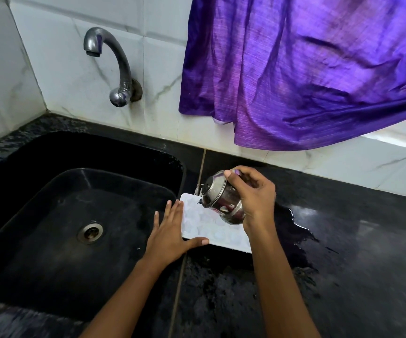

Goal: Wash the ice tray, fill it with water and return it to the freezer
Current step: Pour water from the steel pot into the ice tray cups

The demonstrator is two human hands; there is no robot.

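Head view: fill step under way. White ice tray lies flat on the wet black counter, just at 3 o'clock of the sink. Right hand, fingers clamped on a steel jug, tips it over the tray. Left hand, fingers apart, steadies the tray's 9 o'clock edge. Next: top remaining cells, lift level.

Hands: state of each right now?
Left hand: open, flat against the ice tray edge.
Right hand: closed around tilted steel pot.
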